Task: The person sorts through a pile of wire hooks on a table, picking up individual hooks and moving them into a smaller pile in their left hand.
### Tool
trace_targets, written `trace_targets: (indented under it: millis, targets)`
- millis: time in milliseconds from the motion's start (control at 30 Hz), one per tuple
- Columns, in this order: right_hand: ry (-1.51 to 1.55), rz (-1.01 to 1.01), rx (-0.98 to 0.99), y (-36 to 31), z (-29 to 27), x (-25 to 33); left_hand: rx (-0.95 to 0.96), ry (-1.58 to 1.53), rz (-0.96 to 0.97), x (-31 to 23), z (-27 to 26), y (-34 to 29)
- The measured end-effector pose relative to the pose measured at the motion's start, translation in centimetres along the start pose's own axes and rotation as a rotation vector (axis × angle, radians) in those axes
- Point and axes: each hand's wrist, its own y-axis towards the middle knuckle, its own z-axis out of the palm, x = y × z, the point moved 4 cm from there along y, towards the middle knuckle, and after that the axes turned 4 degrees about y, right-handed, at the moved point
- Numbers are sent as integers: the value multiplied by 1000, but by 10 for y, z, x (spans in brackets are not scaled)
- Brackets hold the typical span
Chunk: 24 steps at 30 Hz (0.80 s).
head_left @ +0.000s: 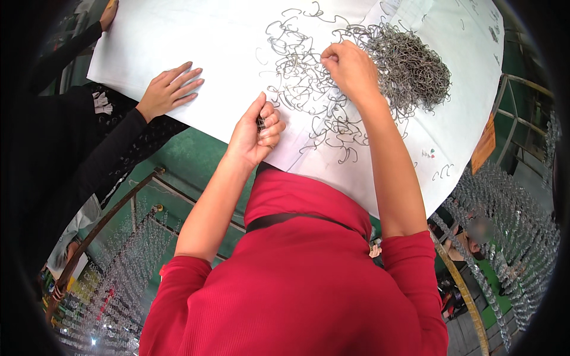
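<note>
Curved wire hooks [291,62] lie loosely scattered over the white table [196,35], and a dense heap of hooks [418,71] rises to their right. My left hand [256,129] is closed around a small bunch of metal hooks, just above the table's near edge. Among the scattered hooks, beside the heap, my right hand [351,68] has its thumb and fingertips pinched together. Whatever sits between those fingertips is too small to make out.
At the left, a co-worker in black rests a spread hand [172,90] on the table; their other hand [108,15] is at its far corner. Racks of hanging metal pieces [504,231] stand at lower right and lower left. An orange card [483,145] hangs by the right edge.
</note>
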Motion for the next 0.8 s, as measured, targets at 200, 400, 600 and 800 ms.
trace_targets:
  millis: [200,400,600,800]
  targets:
    - [-67,27,44,9,14,13,35,-26,16,-4,2,0]
    - [-46,53,18,10,8,2,71,-97,31,-3,-4,4]
    - [-96,57,23,8,12,5,61,-129,63,-1,-2,6]
    - [202,180,47,-3,-6,10,50,-49,112,-1,4,8]
